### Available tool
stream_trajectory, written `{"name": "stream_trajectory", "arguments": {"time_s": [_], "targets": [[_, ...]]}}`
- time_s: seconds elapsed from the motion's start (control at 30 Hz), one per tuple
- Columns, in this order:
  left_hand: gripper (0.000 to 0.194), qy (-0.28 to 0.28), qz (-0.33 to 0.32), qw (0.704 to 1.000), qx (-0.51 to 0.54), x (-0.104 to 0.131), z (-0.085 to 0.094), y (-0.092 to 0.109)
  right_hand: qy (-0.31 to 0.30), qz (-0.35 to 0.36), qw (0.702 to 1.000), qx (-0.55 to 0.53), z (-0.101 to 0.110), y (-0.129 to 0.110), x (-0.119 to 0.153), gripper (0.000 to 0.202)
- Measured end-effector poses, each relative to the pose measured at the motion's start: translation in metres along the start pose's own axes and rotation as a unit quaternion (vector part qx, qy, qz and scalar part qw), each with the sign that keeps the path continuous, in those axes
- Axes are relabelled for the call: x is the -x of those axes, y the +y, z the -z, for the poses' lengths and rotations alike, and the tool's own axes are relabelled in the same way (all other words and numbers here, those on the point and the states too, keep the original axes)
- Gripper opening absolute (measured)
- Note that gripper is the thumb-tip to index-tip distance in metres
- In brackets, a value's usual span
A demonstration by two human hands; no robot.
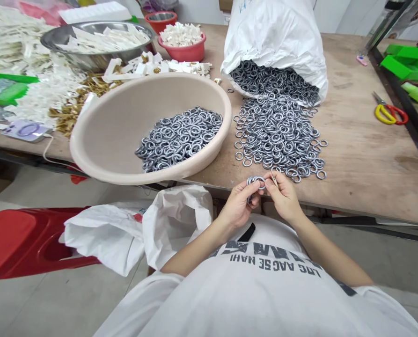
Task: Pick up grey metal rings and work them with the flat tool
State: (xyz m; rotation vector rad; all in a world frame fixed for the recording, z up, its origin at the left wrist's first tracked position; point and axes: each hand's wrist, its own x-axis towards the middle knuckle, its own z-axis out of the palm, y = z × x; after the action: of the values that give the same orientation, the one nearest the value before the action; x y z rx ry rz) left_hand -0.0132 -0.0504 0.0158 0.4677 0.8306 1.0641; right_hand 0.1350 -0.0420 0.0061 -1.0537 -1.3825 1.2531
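Note:
Several grey rings (256, 181) are pinched in my left hand (239, 201), just off the table's front edge. Close beside it on the right, my right hand (283, 194) grips a thin, pointed tool (274, 179), its tip near the rings. Beyond my hands a heap of loose grey rings (279, 133) spreads over the table, spilling from the mouth of a large white sack (275, 32). To the left stands a wide beige basin (106, 126) with a pile of grey rings (184, 135) along its right side.
Scissors (391, 113) lie at the right, near green trays (407, 61). White and brass-coloured parts surround a metal bowl (99, 58) and a red bowl (187, 52) at the back left. Below the table are a red stool (15, 234) and an open white bag (173, 224).

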Motion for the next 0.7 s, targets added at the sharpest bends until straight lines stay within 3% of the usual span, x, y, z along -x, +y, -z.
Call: {"name": "stream_trajectory", "arguments": {"time_s": [0.7], "targets": [[0.029, -0.016, 0.025, 0.999, 0.019, 0.0048, -0.0014, -0.0008, -0.004, 0.003, 1.0, -0.003, -0.0015, 0.0004, 0.0007, 0.021]]}}
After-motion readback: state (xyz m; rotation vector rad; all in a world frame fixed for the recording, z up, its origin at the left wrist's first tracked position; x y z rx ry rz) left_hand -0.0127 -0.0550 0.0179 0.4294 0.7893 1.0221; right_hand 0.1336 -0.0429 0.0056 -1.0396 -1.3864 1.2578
